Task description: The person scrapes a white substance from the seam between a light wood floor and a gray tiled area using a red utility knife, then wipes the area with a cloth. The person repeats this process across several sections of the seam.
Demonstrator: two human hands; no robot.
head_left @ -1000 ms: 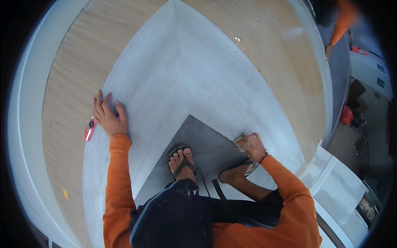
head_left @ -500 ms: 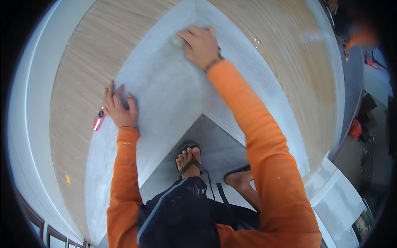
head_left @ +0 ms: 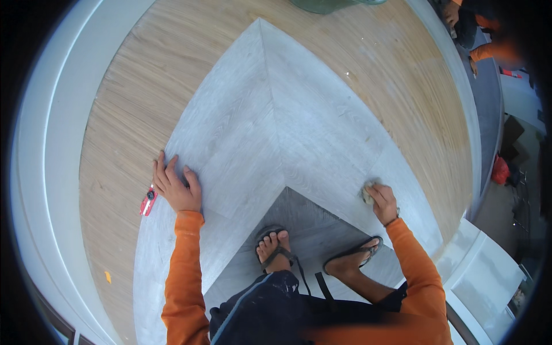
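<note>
My left hand (head_left: 177, 183) rests with fingers spread on the left edge of a light grey wood-grain sheet (head_left: 230, 144). Beside it, on the tan wood-grain surface (head_left: 126, 126), lies a red utility knife (head_left: 148, 202) with a dark knob. My right hand (head_left: 384, 204) is closed round a small pale wad of cloth (head_left: 368, 192), part of which shows past the fingertips. That wad is pressed to the grey sheet's right arm, near its inner edge. A seam runs from the sheet's far tip down to its inner corner.
My sandalled feet (head_left: 273, 250) stand on darker grey flooring (head_left: 296, 215) inside the sheet's V. A green tub (head_left: 333, 4) is at the far edge. Another person's hand (head_left: 451, 14) shows at upper right, near a red bag (head_left: 500, 171) further down. A yellow scrap (head_left: 108, 277) lies at left.
My right hand has swept the cloth from near the sheet's far tip back toward me and to the right. The left hand stays at the left edge. The green tub has come into view.
</note>
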